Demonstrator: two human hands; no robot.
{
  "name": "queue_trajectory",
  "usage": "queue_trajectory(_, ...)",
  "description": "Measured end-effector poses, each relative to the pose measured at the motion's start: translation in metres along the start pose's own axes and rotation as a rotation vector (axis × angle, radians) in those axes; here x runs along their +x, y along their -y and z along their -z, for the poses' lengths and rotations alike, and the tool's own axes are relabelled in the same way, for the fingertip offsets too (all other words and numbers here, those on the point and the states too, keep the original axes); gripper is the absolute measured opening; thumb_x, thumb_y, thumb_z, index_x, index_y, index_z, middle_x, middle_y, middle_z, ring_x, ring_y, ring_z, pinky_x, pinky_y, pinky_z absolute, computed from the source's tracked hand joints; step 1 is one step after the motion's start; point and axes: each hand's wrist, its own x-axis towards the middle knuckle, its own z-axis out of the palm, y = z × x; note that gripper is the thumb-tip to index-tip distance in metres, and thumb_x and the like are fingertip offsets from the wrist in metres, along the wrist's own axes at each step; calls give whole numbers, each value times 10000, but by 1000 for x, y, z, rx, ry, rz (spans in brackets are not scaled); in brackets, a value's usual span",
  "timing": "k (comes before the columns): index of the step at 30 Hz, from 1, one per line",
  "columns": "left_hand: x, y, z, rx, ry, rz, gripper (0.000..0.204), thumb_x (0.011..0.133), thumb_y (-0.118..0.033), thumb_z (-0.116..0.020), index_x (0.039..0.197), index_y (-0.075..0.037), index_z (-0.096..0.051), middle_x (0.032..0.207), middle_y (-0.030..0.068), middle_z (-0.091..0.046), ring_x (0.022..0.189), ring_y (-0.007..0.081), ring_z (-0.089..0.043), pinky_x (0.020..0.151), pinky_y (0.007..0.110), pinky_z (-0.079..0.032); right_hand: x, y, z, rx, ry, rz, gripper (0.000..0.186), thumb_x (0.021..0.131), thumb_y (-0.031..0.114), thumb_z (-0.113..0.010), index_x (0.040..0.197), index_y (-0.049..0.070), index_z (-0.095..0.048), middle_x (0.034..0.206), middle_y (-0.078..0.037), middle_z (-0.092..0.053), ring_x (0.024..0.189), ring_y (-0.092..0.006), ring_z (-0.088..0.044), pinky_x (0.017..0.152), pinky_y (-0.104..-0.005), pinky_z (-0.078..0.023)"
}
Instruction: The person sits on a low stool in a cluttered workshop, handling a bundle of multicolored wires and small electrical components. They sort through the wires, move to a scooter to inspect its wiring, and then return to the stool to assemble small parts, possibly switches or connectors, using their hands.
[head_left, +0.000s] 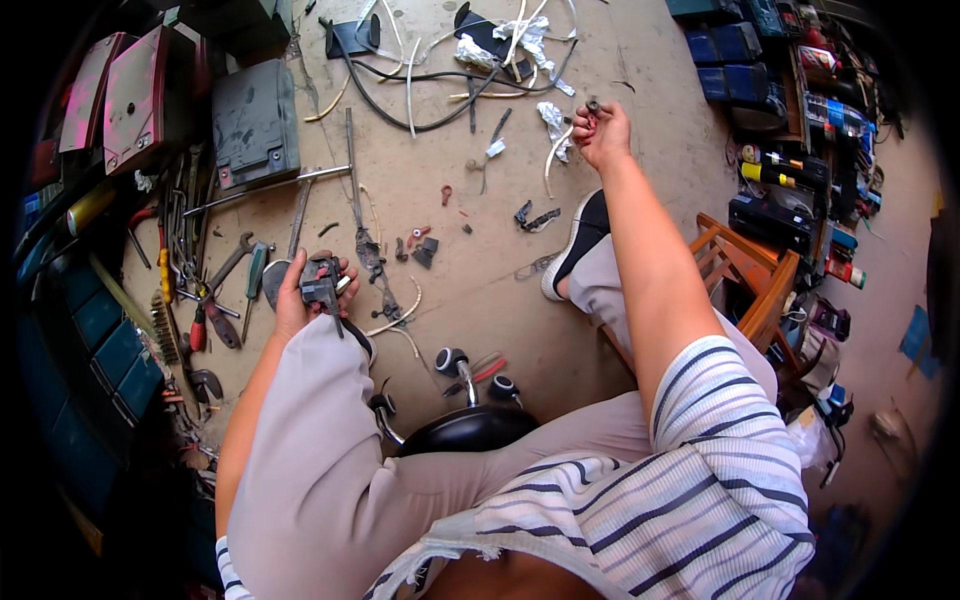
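My left hand, beside my left knee, is closed around a dark grey and black plastic part that looks like an electrical connector or housing. A black cable seems to hang from it toward my leg. My right arm reaches far forward, and my right hand is closed with its palm turned up. Between its fingertips is a small dark piece, too small to name. White crumpled scraps and a pale curved tube lie just left of that hand.
Wrenches, screwdrivers and a wire brush lie left, near a grey battery. Cut cables spread ahead. A wheeled stool base is between my legs. A wooden frame and shelves of goods stand right.
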Motion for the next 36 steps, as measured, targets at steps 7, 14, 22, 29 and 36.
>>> queue_trajectory(7,0,0,4,44,-25,13,399,864,-487,-518,1027,-123,-514,1016,110,-602,882,286,-630,702,350,-547,-12,-14,-14,-405,-567,125,232,804,298,-595,728,94,-515,594,-11,-461,557,-122,-456,399,-216,-300)
queue_trajectory(14,-4,1,2,7,-23,-16,399,880,-460,-505,1030,-90,-498,984,129,-592,907,284,-617,745,367,-551,0,-35,-32,-1760,-739,291,296,763,283,-612,1031,165,-655,986,-133,-658,939,-282,-620,811,-382,-476)
queue_trajectory(22,0,3,4,-52,-15,-38,395,886,-436,-518,1020,-65,-518,987,149,-599,904,286,-615,797,393,-542,-2,-33,-20,-1793,-766,271,245,751,238,-573,903,60,-647,895,-144,-659,868,-284,-626,721,-380,-486)
queue_trajectory(29,3,3,8,-25,8,-24,402,878,-458,-518,1023,-84,-527,1003,137,-601,932,281,-615,799,387,-540,-60,-69,-73,-165,-59,-60,251,788,331,-494,784,84,-538,705,-60,-511,618,-175,-447,482,-243,-341)
queue_trajectory(36,4,4,6,0,4,-44,430,877,-478,-506,1027,-77,-545,1012,135,-605,934,279,-617,794,374,-540,-56,-121,-76,-394,-423,-81,334,770,364,-704,727,96,-510,532,27,-407,453,-102,-392,385,-222,-271)
